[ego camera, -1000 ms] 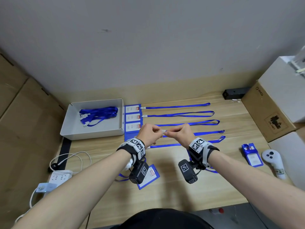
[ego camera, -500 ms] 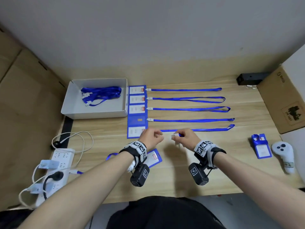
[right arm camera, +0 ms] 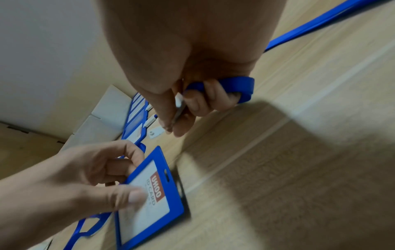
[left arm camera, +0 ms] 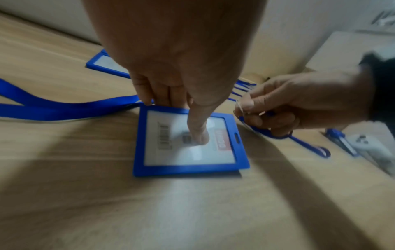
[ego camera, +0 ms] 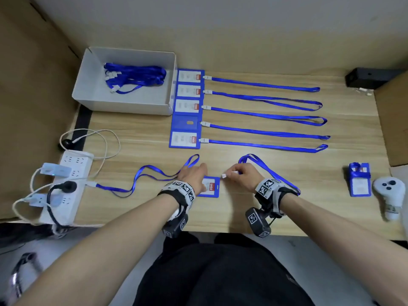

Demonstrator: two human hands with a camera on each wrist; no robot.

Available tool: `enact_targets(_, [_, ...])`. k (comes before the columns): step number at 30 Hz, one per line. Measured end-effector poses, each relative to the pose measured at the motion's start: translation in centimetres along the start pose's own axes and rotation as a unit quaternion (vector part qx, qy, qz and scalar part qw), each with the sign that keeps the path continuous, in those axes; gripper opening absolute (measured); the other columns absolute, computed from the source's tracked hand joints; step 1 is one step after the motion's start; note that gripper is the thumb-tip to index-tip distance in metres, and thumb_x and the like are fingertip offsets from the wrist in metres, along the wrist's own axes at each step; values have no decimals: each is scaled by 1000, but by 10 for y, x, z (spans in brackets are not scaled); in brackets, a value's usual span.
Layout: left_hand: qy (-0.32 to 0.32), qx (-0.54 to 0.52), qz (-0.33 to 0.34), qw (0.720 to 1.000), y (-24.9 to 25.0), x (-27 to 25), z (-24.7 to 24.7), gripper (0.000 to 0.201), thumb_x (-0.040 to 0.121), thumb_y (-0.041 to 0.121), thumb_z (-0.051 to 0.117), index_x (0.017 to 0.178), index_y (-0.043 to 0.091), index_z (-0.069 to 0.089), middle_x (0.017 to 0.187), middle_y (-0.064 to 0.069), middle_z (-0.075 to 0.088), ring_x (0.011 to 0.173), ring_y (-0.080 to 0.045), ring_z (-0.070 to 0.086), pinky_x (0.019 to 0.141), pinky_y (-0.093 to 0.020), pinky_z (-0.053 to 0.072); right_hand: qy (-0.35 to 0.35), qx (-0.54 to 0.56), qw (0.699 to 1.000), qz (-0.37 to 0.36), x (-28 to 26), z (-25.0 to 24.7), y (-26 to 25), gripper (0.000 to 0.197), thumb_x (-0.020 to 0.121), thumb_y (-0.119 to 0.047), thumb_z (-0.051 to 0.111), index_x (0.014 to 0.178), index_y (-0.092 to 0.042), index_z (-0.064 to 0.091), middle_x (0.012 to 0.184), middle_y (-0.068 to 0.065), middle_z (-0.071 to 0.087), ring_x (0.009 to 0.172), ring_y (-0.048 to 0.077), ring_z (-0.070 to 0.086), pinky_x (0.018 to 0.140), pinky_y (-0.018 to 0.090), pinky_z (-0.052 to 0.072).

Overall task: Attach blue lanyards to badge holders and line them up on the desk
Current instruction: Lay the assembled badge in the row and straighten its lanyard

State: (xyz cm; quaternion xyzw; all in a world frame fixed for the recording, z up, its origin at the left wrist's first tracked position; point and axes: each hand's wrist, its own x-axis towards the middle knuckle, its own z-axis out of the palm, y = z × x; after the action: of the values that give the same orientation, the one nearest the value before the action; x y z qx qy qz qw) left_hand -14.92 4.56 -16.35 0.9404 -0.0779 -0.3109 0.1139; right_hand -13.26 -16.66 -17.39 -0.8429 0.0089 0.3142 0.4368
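Badge holder (ego camera: 210, 187) lies on the desk (ego camera: 287, 206) just in front of the row of five finished badges (ego camera: 186, 108), whose lanyards stretch out to the right. Left hand (ego camera: 194, 176) pinches it, thumb on the card face and fingers curled over the far edge. Right hand (ego camera: 244, 176), just right of the badge holder, pinches the white clip (ego camera: 224, 175) of a blue lanyard (ego camera: 268, 171); its strap loops back over that wrist. Clip and holder slot sit close but apart. Another loose lanyard (ego camera: 152, 174) trails left of the badge holder.
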Motion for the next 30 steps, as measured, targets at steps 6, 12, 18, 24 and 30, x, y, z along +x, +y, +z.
enact_targets(6, [-4, -214, 24, 976, 0, -9, -17, 15, 88, 8, 59, 99, 19, 60, 92, 2, 64, 89, -21, 63, 77, -32, 51, -32, 28, 998, -46, -6, -9, -13, 18, 96, -9, 57, 82, -17, 66, 71, -6, 66, 63, 0, 55, 65, 14, 42])
enact_targets(12, [14, -310, 44, 950, -7, -5, -39, 17, 89, 6, 63, 93, 21, 58, 88, 3, 60, 86, -16, 60, 83, -32, 51, -39, 62, 995, -61, -14, -20, -39, 19, 97, -2, 53, 85, -11, 64, 67, -5, 61, 51, -4, 50, 55, 13, 39])
enact_targets(18, [24, -336, 47, 941, -4, -4, -58, 13, 94, 6, 58, 98, 17, 53, 90, 2, 59, 90, -17, 59, 87, -35, 50, -54, 134, 989, -29, -21, -31, -52, 21, 99, -2, 50, 83, -9, 62, 62, -2, 57, 44, 6, 45, 43, 19, 36])
enact_targets(24, [23, -354, 44, 934, 1, -5, -72, 15, 94, 12, 59, 91, 26, 55, 98, -3, 65, 100, -25, 65, 92, -43, 54, -64, 119, 990, -32, -25, -42, -66, 21, 97, -4, 50, 83, -10, 63, 64, -3, 58, 44, 7, 45, 40, 20, 34])
enact_targets(30, [24, -339, 45, 939, 3, -8, -77, 9, 94, 12, 60, 99, 19, 57, 99, -4, 67, 94, -18, 64, 88, -36, 53, -73, 83, 993, -42, -28, -46, -76, 16, 94, -1, 55, 85, -10, 65, 70, 2, 62, 41, 4, 43, 39, 17, 32])
